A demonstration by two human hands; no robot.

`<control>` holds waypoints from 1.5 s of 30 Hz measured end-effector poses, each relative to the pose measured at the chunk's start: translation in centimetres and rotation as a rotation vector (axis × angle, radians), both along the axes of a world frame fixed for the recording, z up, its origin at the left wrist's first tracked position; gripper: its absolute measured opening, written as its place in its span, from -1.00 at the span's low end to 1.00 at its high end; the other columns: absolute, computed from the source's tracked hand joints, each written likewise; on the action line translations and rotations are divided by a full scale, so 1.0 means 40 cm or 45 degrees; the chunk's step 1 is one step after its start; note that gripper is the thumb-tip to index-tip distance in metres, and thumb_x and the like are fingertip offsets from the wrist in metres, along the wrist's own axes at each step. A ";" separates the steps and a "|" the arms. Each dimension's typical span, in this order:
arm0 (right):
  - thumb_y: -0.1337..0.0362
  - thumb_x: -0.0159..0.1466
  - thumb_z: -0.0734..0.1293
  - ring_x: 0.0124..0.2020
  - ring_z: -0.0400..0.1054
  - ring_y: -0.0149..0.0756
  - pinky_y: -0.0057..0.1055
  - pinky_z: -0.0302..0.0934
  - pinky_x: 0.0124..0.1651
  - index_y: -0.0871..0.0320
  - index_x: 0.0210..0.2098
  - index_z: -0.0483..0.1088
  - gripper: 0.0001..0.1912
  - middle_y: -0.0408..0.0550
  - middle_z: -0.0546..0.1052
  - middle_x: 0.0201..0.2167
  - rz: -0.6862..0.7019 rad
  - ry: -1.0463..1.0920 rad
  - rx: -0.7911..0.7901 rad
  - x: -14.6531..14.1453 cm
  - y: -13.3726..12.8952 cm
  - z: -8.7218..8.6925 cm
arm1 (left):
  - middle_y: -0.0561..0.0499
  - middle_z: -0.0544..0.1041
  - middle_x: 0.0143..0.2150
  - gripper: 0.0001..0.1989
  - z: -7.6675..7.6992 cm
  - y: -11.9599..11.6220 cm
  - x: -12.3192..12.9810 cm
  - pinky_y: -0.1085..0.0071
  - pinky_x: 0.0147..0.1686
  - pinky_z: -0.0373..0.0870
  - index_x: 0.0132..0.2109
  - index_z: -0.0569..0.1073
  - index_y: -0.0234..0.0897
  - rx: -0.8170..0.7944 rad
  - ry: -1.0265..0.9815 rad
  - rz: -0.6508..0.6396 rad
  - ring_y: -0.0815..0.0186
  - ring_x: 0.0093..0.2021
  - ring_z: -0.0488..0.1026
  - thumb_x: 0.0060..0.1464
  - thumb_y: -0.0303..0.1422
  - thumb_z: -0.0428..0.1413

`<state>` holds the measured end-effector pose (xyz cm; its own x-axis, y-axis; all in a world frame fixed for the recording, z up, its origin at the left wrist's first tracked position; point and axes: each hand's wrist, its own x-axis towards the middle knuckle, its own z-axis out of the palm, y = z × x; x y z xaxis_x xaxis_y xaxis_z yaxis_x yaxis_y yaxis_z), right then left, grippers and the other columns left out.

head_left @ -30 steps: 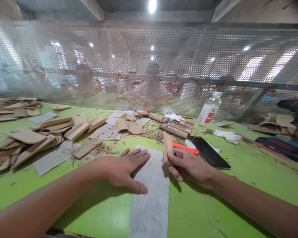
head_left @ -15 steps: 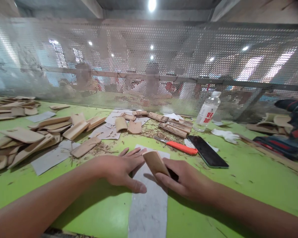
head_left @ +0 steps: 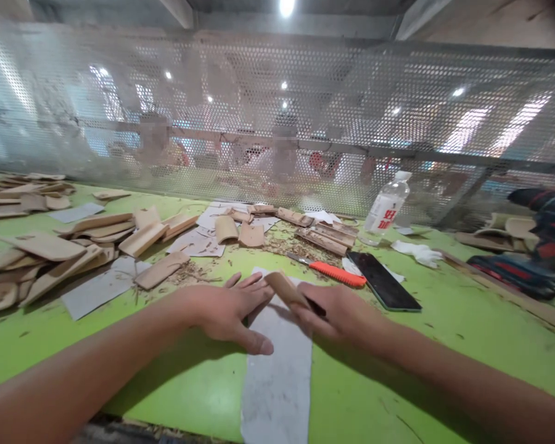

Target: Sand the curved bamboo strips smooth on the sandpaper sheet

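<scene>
My right hand (head_left: 340, 311) grips a curved piece of bamboo (head_left: 284, 288), tilted above a long pale grey strip (head_left: 277, 394) that looks like paper or sandpaper. Whether its lower edge touches the strip is hidden. My left hand (head_left: 235, 311) lies spread out, its palm on the green table and its fingertips and thumb over the strip's left edge. Just beyond my right hand lie an orange-handled utility knife (head_left: 337, 273) with its blade out and a dark phone (head_left: 383, 280).
Bamboo pieces (head_left: 46, 246) are heaped at the left, with more (head_left: 250, 234) at the back among shavings and grey sheets (head_left: 104, 287). A plastic bottle (head_left: 385, 209), a white glove (head_left: 417, 253) and a power drill (head_left: 552, 228) stand or lie at the right. A perforated screen (head_left: 240, 111) closes off the back.
The bamboo piece in my right hand has moved slightly away from me and turned, so less of its broad face shows. My left hand stays spread in nearly the same place.
</scene>
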<state>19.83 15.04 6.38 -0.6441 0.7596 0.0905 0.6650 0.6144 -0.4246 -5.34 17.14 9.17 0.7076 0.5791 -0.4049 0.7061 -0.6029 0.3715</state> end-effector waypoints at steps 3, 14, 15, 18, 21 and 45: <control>0.09 0.44 0.20 -0.48 0.26 -0.30 -0.39 0.00 -0.41 0.12 -0.31 0.35 -0.72 -0.09 0.46 -0.45 -0.214 -0.042 0.162 0.019 0.036 -0.005 | -0.21 -0.42 0.52 0.18 -0.003 0.002 -0.001 -0.11 0.41 -0.28 0.54 -0.29 -0.34 -0.026 0.015 -0.001 -0.13 0.50 -0.47 0.12 0.31 0.04; -0.06 0.45 0.18 -0.40 0.30 -0.24 -0.36 0.10 -0.38 0.17 -0.25 0.36 -0.58 -0.04 0.48 -0.39 -0.237 0.162 -0.025 0.021 0.026 -0.029 | -0.15 -0.44 0.53 0.20 -0.005 0.003 0.000 -0.02 0.43 -0.36 0.53 -0.33 -0.38 -0.015 0.052 -0.021 -0.07 0.50 -0.52 0.13 0.35 -0.03; -0.05 0.45 0.18 -0.41 0.29 -0.25 -0.36 0.08 -0.38 0.18 -0.25 0.36 -0.59 -0.05 0.47 -0.40 -0.202 0.141 -0.012 0.022 0.023 -0.026 | -0.17 -0.44 0.53 0.21 -0.005 0.007 -0.003 -0.02 0.43 -0.36 0.53 -0.33 -0.40 -0.022 0.056 -0.020 -0.07 0.50 -0.52 0.13 0.35 -0.02; -0.03 0.45 0.19 -0.45 0.26 -0.29 -0.38 0.04 -0.41 0.16 -0.27 0.36 -0.61 -0.09 0.45 -0.43 -0.091 0.115 -0.008 0.027 0.014 -0.021 | -0.19 -0.43 0.53 0.21 -0.005 0.021 -0.014 -0.01 0.42 -0.30 0.54 -0.29 -0.38 -0.043 0.065 -0.004 -0.09 0.51 -0.48 0.10 0.33 0.04; -0.05 0.45 0.19 -0.46 0.26 -0.31 -0.39 0.02 -0.42 0.15 -0.27 0.35 -0.61 -0.11 0.45 -0.44 -0.012 0.095 -0.042 0.029 0.006 -0.021 | -0.13 -0.34 0.56 0.11 0.002 0.027 -0.020 -0.05 0.41 -0.20 0.54 -0.15 -0.25 -0.038 0.027 -0.026 -0.13 0.51 -0.42 0.10 0.26 0.11; -0.01 0.47 0.14 -0.38 0.35 -0.23 -0.37 0.11 -0.34 0.18 -0.21 0.36 -0.61 -0.01 0.51 -0.35 -0.154 0.093 0.048 0.040 0.032 -0.016 | -0.06 -0.34 0.54 0.21 -0.010 -0.003 0.014 -0.12 0.40 -0.43 0.54 -0.21 -0.11 -0.038 -0.147 -0.125 -0.16 0.50 -0.42 0.00 0.24 0.24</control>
<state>21.44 16.30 5.76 -0.5386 0.8265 0.1641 0.7033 0.5482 -0.4527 -4.78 17.02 8.79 0.8032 0.4937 -0.3335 0.5957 -0.6546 0.4655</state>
